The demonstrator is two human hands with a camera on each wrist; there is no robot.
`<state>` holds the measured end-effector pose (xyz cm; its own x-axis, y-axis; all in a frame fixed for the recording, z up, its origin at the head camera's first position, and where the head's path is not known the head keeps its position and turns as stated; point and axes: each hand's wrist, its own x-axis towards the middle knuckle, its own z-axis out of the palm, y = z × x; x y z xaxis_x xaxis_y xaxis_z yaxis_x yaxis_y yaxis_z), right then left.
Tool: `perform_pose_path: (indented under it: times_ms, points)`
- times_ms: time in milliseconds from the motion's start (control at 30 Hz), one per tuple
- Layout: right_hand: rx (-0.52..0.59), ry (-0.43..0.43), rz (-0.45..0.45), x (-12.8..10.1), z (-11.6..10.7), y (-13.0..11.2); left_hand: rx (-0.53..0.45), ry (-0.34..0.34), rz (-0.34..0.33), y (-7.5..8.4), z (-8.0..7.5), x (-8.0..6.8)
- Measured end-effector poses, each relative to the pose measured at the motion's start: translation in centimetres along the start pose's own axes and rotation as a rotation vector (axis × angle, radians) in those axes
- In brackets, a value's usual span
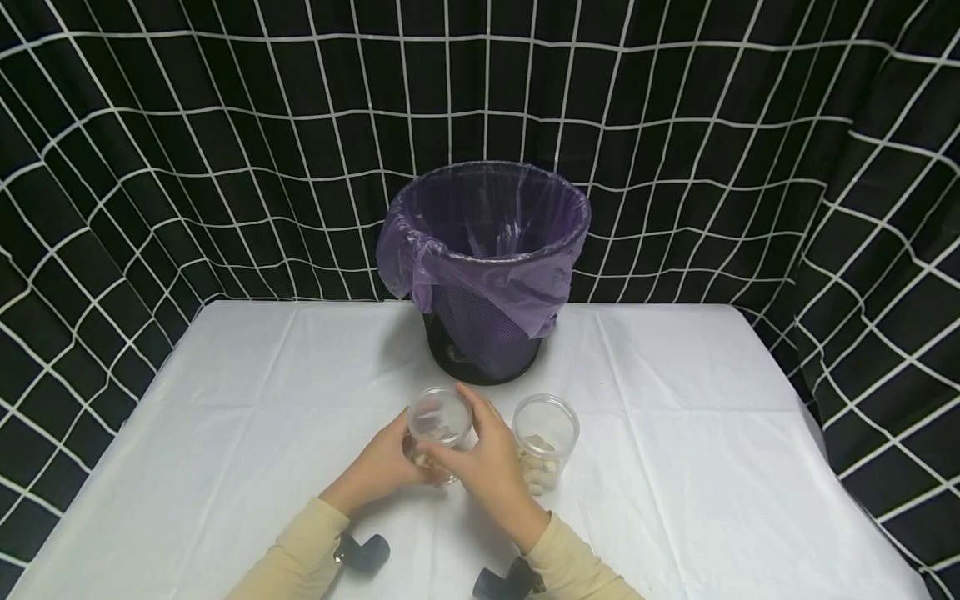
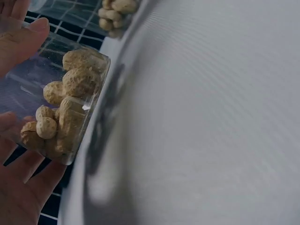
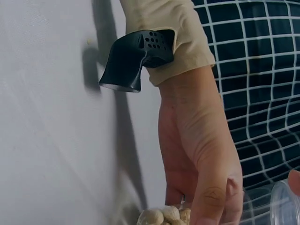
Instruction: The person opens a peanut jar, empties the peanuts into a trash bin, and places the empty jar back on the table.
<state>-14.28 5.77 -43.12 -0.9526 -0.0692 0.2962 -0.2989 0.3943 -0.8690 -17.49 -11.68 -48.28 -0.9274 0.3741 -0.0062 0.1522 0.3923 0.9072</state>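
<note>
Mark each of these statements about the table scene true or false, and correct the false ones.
1. Both hands grip the same clear jar. True: the left hand and right hand wrap round it.
2. The held jar is empty. False: it holds peanuts.
3. A second jar stands on the table to the right. True.
4. The bin has a green liner. False: the liner is purple.
5. The tablecloth is red. False: it is white.

even bright light, soft shadows, fisheye edges
</note>
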Motion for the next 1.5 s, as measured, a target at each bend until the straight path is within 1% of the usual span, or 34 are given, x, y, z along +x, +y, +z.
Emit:
perform_pose_path:
  times_ms: [100, 267, 367, 467, 633, 733, 933, 1133, 1233, 1367, 1500]
  points:
    - [0.008, 0.030, -0.018, -0.1, -0.2, -0.4, -0.011, 0.018, 0.010, 0.4, -0.2, -0.2]
    - [0.044, 0.074, -0.073, -0.4, -1.0, -1.4, -0.033, 0.051, 0.032, 1.4, -0.8, -0.4]
    - [0.085, 0.088, -0.067, -0.3, -1.7, -2.1, -0.040, 0.054, 0.072, 2.1, -1.2, -0.5]
    - [0.106, 0.093, -0.037, -0.3, -2.4, -2.8, -0.035, 0.055, 0.125, 2.8, -1.5, -0.6]
    - [0.140, 0.091, -0.023, -0.4, -3.8, -3.5, 0.007, 0.098, 0.234, 4.0, -1.4, -0.4]
    - [0.170, 0.099, -0.038, -0.4, -4.7, -3.5, 0.038, 0.128, 0.277, 5.1, -1.2, -0.2]
    - [0.210, 0.102, -0.080, 0.1, -6.2, -3.5, 0.081, 0.145, 0.303, 7.3, -1.1, -0.2]
    - [0.271, 0.104, -0.066, 0.4, -7.2, -3.6, 0.151, 0.160, 0.343, 8.4, -1.1, 0.3]
    - [0.301, 0.102, -0.107, 0.6, -7.6, -3.6, 0.167, 0.173, 0.366, 8.9, -1.2, 0.3]
    - [0.339, 0.095, -0.182, 0.8, -8.2, -3.4, 0.153, 0.178, 0.386, 9.6, -1.1, 0.3]
    - [0.385, 0.074, -0.219, 0.9, -8.7, -3.1, 0.149, 0.178, 0.395, 10.2, -1.0, 0.1]
